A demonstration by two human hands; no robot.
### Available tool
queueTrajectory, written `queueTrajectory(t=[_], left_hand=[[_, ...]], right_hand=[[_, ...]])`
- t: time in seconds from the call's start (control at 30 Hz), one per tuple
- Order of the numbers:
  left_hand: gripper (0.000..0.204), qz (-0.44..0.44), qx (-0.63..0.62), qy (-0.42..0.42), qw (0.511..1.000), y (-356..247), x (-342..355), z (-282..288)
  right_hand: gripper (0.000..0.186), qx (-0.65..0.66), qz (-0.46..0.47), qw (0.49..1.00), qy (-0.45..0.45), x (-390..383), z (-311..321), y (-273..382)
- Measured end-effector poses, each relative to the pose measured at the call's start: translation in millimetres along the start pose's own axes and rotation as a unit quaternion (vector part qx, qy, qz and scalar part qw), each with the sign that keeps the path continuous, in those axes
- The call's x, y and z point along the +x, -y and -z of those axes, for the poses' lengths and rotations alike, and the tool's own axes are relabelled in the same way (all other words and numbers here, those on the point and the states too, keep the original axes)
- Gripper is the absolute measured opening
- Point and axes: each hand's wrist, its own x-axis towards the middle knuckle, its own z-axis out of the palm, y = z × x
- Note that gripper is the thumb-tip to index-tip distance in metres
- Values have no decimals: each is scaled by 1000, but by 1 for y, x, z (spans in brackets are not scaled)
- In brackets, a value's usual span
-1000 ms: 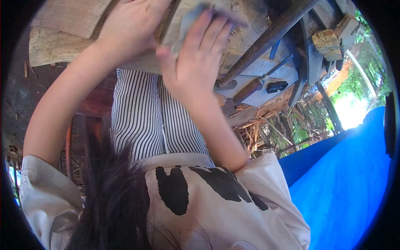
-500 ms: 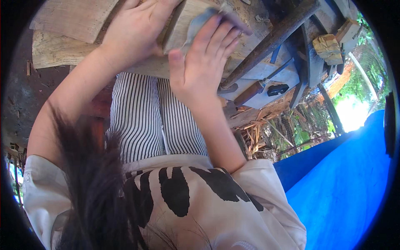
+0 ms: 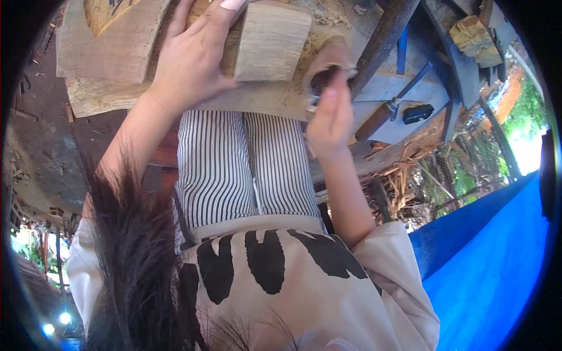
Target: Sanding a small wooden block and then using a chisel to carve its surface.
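Note:
A pale, squared wooden block [image 3: 273, 44] lies on a rough plank [image 3: 260, 93] above my lap. My left hand [image 3: 196, 55] rests along the block's left side, its fingers spread and its thumb near the lower left corner. Off to the block's right, my right hand [image 3: 333, 117] pinches a curled, worn sheet that looks like sandpaper [image 3: 331, 54], brownish outside and dark inside. Motion blurs that hand somewhat. The tips of my left fingers run out of the picture at the top.
Left of my left hand lies a broad wooden board [image 3: 111, 55] with a carved hollow. A dark bar [image 3: 383, 47] slants across the right side. Beyond it are a wooden-handled tool [image 3: 377, 120], a small black object [image 3: 418, 113] and a rough wood chunk [image 3: 475, 41].
My right hand has moved off the block, right and toward me, carrying the sheet, which now curls up. The block's top face shows uncovered. My left hand stays at its side; the view has shifted.

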Motion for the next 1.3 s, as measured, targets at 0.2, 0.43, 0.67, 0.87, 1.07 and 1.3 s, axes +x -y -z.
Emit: queueTrajectory(t=[0.2, 0.43, 0.67, 0.87, 1.07, 1.3], left_hand=[[115, 70, -10, 148, 986, -34, 23, 31], [107, -17, -30, 67, 997, -42, 31, 16], [111, 109, -388, 55, 913, -45, 4, 20], [102, 143, -473, 53, 868, -51, -10, 23], [102, 140, -405, 78, 900, -46, -30, 20], [121, 284, -397, -72, 870, -76, -60, 6]], right_hand=[[52, 288, -143, 933, -159, 15, 8, 38], [53, 310, -106, 935, -137, 12, 5, 36], [55, 358, -120, 917, -131, 4, 20, 69], [47, 236, -17, 972, 0, -9, 22, 76], [55, 158, -49, 975, 149, -24, 7, 87], [60, 270, -159, 939, 142, -45, -6, 79]])
